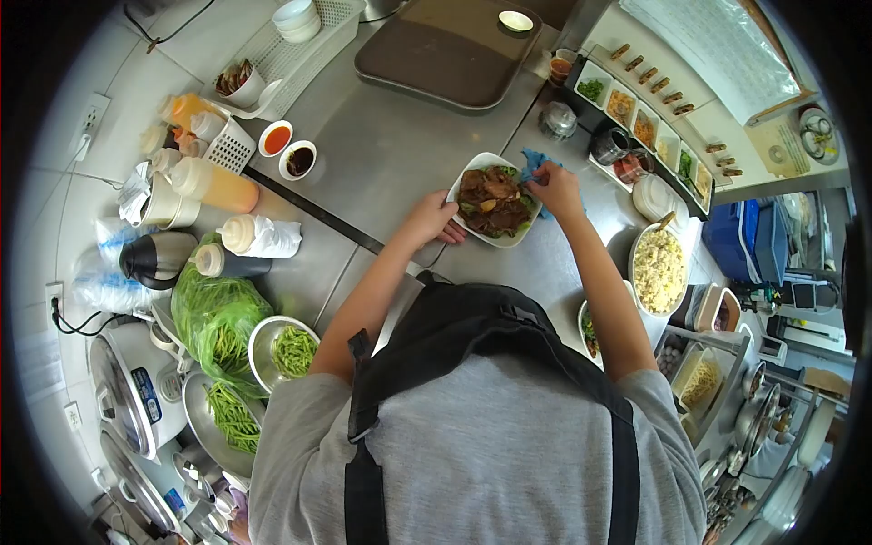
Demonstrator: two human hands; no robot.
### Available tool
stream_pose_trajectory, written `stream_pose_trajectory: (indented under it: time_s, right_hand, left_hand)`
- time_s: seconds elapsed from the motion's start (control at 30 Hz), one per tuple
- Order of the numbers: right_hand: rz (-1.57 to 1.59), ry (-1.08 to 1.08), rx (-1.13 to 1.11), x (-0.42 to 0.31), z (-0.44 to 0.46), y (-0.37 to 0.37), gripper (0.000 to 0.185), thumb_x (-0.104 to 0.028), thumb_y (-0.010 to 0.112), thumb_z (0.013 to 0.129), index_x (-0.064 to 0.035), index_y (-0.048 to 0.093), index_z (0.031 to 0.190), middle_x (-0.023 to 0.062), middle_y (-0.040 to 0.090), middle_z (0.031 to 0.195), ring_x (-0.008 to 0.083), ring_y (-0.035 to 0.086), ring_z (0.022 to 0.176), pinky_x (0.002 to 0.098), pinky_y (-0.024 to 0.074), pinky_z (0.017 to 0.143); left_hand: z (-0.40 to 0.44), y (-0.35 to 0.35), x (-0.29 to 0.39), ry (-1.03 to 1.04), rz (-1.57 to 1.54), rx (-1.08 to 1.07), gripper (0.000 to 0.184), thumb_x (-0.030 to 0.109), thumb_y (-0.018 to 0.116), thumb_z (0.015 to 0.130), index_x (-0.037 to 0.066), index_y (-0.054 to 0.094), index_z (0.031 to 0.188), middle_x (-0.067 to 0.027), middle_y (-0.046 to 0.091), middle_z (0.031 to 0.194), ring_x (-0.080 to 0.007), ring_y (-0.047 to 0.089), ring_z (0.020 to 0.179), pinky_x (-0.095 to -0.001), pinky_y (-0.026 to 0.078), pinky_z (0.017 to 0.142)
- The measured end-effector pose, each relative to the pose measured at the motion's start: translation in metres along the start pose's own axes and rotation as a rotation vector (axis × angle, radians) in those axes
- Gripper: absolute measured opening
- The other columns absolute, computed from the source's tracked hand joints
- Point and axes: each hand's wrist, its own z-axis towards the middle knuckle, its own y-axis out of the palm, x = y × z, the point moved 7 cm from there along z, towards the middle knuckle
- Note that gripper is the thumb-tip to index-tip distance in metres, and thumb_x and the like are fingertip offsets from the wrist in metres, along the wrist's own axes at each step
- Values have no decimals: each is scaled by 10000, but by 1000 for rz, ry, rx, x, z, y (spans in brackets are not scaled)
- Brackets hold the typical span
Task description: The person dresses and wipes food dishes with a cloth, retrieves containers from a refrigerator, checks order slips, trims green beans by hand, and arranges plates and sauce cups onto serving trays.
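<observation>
A white square dish (pixel 498 239) holds browned meat slices (pixel 490 195) over green leaves on the steel counter. My left hand (pixel 432 220) grips its left rim, with the thumb on the edge and the fingers underneath. At the right rim, my right hand (pixel 554 188) pinches a crumpled blue cloth (pixel 534 163) against or just beside the dish. Part of the cloth is hidden behind the fingers. Left of the dish stand a small cup of red sauce (pixel 276 139) and one of dark sauce (pixel 298 161).
A brown tray (pixel 436 54) with a small white dish lies at the back. Garnish containers (pixel 622 104) line the right, near a bowl of pale chopped food (pixel 659 271). Squeeze bottles (pixel 218 186) and bowls of green beans (pixel 295 351) crowd the left.
</observation>
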Motion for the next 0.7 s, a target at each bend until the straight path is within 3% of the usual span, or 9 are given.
stream_pose_trajectory:
  time_s: [0.17, 0.27, 0.37, 0.4, 0.5, 0.53, 0.63, 0.67, 0.7]
  right_hand:
    - [-87, 134, -86, 17, -6, -8, 317, -236, 737, 641, -12, 684, 859, 162, 686, 810, 262, 675, 773, 354, 528, 703]
    - [-115, 144, -110, 24, -22, -19, 320, -261, 727, 655, -14, 683, 854, 172, 685, 797, 261, 679, 736, 356, 531, 690]
    - [-33, 360, -328, 36, -42, -32, 338, -282, 727, 665, -10, 682, 860, 174, 681, 775, 272, 675, 663, 359, 537, 662]
    - [-146, 280, -325, 40, -46, -39, 346, -293, 742, 701, -1, 682, 876, 147, 680, 746, 232, 658, 586, 337, 535, 597]
    - [124, 459, -229, 55, -52, -47, 346, -296, 745, 751, 6, 680, 907, 108, 678, 753, 177, 632, 573, 304, 520, 540]
    - [220, 394, -124, 49, -53, -46, 335, -299, 735, 791, 6, 671, 913, 70, 657, 741, 133, 605, 581, 285, 501, 501]
    - [358, 309, 12, 41, -46, -21, 344, -306, 730, 801, 11, 662, 914, 60, 640, 741, 124, 612, 612, 286, 504, 499]
    - [343, 367, -87, 30, -48, -12, 306, -325, 648, 880, -19, 641, 892, 18, 609, 763, 86, 558, 645, 253, 500, 576]
    - [399, 412, -155, 37, -52, -3, 300, -333, 632, 893, -33, 640, 894, 6, 597, 754, 82, 550, 639, 247, 490, 576]
  left_hand:
    - [-8, 15, -6, 9, -184, 73, 349, 155, 388, 952, -64, 402, 1224, -218, 638, 801, -268, 676, 608, -347, 579, 511]
    - [-14, 23, -6, 49, -183, 126, 334, 145, 399, 947, -63, 409, 1208, -208, 632, 786, -265, 671, 589, -339, 573, 492]
    - [-17, 29, -7, 75, -118, 133, 314, 131, 402, 941, -58, 413, 1192, -205, 630, 785, -262, 670, 582, -337, 572, 489]
    - [-17, 30, -10, 67, -106, 107, 313, 129, 401, 941, -56, 406, 1193, -207, 631, 789, -261, 671, 588, -338, 573, 494]
    - [-18, 33, -13, 50, -110, 80, 316, 122, 394, 937, -43, 378, 1207, -213, 635, 799, -263, 676, 613, -340, 577, 515]
    - [-18, 34, -13, 45, -121, 83, 319, 120, 391, 936, -37, 367, 1213, -215, 636, 802, -265, 678, 622, -340, 579, 523]
    - [-17, 34, -12, 31, -114, 60, 331, 117, 374, 938, -36, 336, 1229, -227, 641, 813, -275, 679, 641, -346, 580, 532]
    - [-18, 36, -13, 6, -158, 64, 327, 120, 372, 939, -38, 339, 1224, -232, 643, 830, -278, 682, 657, -350, 583, 551]
    - [-20, 38, -15, -20, -202, 70, 324, 123, 371, 941, -39, 343, 1220, -236, 645, 847, -282, 684, 672, -353, 586, 569]
